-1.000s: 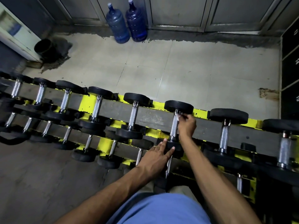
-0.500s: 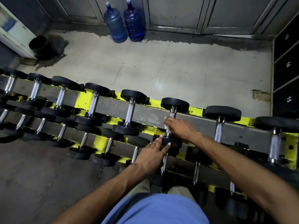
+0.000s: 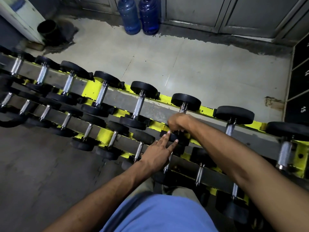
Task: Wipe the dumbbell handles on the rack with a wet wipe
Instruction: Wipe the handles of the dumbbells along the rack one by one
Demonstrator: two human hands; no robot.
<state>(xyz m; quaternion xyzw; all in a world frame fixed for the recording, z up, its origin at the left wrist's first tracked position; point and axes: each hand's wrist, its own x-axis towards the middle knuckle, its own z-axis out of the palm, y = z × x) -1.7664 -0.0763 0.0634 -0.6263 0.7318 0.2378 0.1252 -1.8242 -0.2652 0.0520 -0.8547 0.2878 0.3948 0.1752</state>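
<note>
A yellow and grey rack runs from upper left to lower right and carries two rows of black dumbbells with chrome handles. My right hand is curled round the chrome handle of one top-row dumbbell, low on the handle near its front head. The wet wipe is hidden inside that fist. My left hand lies with straight fingers on that dumbbell's front black head. The neighbouring handles stand bare.
Two blue water jugs stand by the far wall, and a black bucket sits at the upper left. Dark lockers line the right edge. Pale tiled floor lies behind the rack. My blue shirt fills the bottom.
My right hand has slid down the chrome handle from its far end towards the front head. My left hand has stayed on the front head.
</note>
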